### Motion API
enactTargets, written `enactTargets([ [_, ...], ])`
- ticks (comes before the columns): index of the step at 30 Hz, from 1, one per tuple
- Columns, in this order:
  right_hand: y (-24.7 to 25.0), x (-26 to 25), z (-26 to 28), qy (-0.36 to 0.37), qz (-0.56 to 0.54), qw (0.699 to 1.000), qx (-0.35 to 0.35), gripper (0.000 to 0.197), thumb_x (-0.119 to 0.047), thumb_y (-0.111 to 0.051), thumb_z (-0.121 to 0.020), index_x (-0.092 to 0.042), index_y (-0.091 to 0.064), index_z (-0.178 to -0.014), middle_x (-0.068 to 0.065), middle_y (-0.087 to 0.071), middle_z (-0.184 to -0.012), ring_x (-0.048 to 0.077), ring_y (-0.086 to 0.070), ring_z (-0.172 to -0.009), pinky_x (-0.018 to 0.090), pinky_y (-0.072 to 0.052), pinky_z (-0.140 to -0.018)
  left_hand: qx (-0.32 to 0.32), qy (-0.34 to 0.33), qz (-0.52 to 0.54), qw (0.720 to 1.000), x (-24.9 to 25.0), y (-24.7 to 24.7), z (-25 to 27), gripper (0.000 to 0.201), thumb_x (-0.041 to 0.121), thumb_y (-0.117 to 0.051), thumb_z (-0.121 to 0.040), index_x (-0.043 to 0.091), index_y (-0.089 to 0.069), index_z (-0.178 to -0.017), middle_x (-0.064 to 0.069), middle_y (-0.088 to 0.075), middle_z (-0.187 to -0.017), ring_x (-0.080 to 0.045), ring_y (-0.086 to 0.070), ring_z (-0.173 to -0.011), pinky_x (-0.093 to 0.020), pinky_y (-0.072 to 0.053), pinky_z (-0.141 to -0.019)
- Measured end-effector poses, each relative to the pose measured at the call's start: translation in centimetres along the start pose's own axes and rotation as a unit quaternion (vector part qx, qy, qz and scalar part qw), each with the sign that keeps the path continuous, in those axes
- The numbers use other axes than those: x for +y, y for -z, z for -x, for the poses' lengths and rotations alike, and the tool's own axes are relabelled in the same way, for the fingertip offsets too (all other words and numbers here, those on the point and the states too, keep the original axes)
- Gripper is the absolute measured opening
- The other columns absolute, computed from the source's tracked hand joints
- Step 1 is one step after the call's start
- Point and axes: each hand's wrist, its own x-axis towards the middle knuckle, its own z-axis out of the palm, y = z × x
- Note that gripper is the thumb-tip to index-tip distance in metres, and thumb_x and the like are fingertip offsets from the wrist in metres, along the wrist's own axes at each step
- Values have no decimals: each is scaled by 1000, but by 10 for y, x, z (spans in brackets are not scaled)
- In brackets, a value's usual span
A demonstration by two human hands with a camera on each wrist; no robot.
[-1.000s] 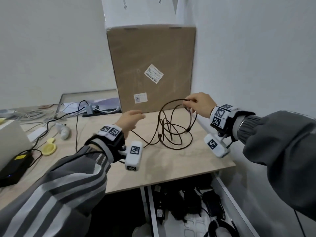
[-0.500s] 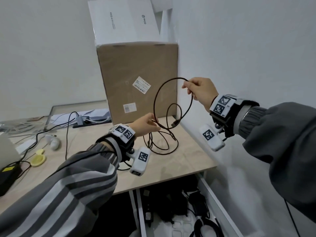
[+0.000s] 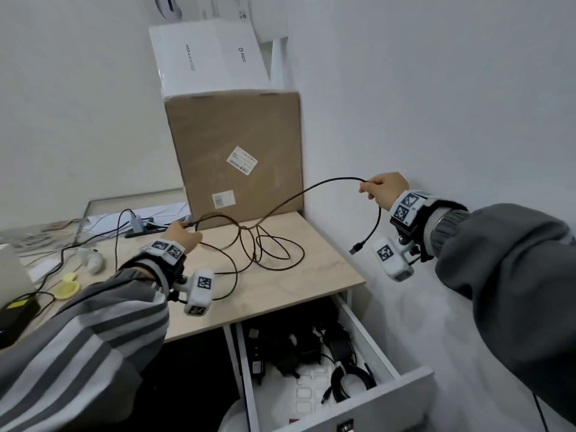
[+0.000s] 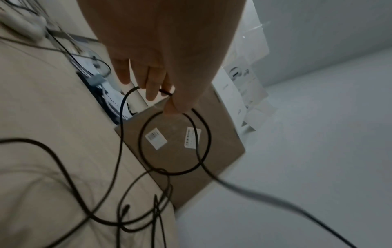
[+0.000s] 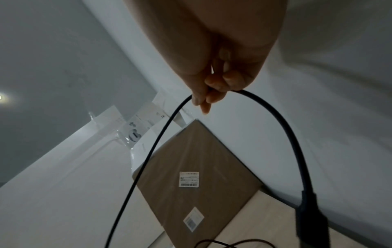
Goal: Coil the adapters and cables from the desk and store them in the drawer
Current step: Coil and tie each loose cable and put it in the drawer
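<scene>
A long black cable (image 3: 282,204) stretches between my two hands above the wooden desk (image 3: 290,291). My right hand (image 3: 385,188) pinches it high beside the wall, near its end; the USB plug (image 3: 357,248) dangles below that hand. The same pinch shows in the right wrist view, with the cable (image 5: 284,127) arching down to the plug (image 5: 309,218). My left hand (image 3: 180,236) pinches the cable low over the desk. In the left wrist view a loop (image 4: 174,144) hangs from those fingers (image 4: 151,87). The cable's loose turns (image 3: 274,251) lie tangled on the desk. The white drawer (image 3: 383,357) stands open below.
A big cardboard box (image 3: 237,160) stands at the desk's back corner with white boxes (image 3: 205,57) on top. The drawer holds several black adapters (image 3: 290,347) and a coiled cable (image 3: 352,381). Other wires, a yellow object (image 3: 67,288) and a black power brick (image 3: 15,316) lie at left.
My right hand has swung right and down, drawing the cable out long. My left hand has dropped toward the desk and moved left. The raised loop has opened into a stretched span.
</scene>
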Motion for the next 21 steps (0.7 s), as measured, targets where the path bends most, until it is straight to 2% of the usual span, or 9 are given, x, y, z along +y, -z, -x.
enactTargets([
  [2,4,10,7,-43,4,999,-1,19,-26,-58,-90,-13,-71,-85,0,-61,-70,11,-49,-53,25,-40,-58,9,59,-7,998,-23,8,2,66,40,-66,-79,-2,-51,-128,-22,-63,-112,-36,-60,-100,-38,-47,-88],
  [5,7,23,19,-95,-14,995,-1,21,-23,-54,-91,-10,-71,-88,1,-60,-70,15,-48,-53,26,-40,-59,16,115,-12,993,-50,13,14,67,37,-63,-90,-9,-44,-134,-27,-53,-130,-41,-52,-117,-39,-39,-93],
  [8,-5,25,35,-102,-45,994,-17,21,-21,-56,-90,-6,-70,-86,3,-60,-67,15,-48,-52,26,-43,-58,12,127,-1,992,-58,5,29,76,32,-65,-89,-5,-29,-145,-26,-41,-144,-41,-43,-128,-42,-37,-102],
  [10,-15,18,47,-86,-52,994,-31,22,-22,-56,-92,-7,-69,-83,3,-60,-66,14,-48,-52,25,-44,-58,-8,104,5,995,-50,-4,36,79,29,-65,-89,0,-22,-148,-24,-38,-146,-41,-43,-127,-46,-41,-102],
  [11,-19,14,53,-74,-55,995,-35,22,-23,-56,-92,-7,-69,-83,2,-60,-66,13,-48,-53,24,-44,-57,-18,90,18,996,-44,-8,37,76,27,-66,-89,0,-24,-147,-24,-41,-142,-41,-46,-124,-48,-45,-99],
  [13,-27,4,64,-50,-65,996,-46,23,-25,-56,-91,-8,-69,-82,1,-61,-67,12,-49,-53,23,-44,-56,-32,71,61,995,-26,-15,44,62,19,-62,-90,-3,-34,-140,-26,-53,-127,-40,-55,-114,-47,-48,-92],
  [15,-34,-7,74,-20,-63,996,-62,21,-26,-59,-89,-11,-71,-82,-1,-63,-68,11,-49,-52,23,-44,-54,-38,23,100,994,-4,-19,55,51,17,-58,-91,0,-44,-136,-21,-62,-115,-35,-60,-108,-42,-50,-86],
  [18,-44,-26,90,36,-43,994,-97,18,-26,-61,-87,-14,-71,-78,-3,-64,-66,7,-49,-48,19,-40,-51,-58,-106,140,983,38,-22,84,36,24,-57,-93,11,-59,-127,-7,-64,-117,-21,-59,-104,-37,-49,-89],
  [21,-53,-42,103,72,-34,990,-120,17,-28,-63,-86,-19,-69,-72,-5,-64,-64,2,-48,-42,17,-39,-52,-134,-209,168,954,75,-28,117,40,45,-52,-94,23,-59,-127,7,-58,-123,-11,-52,-113,-34,-41,-99],
])
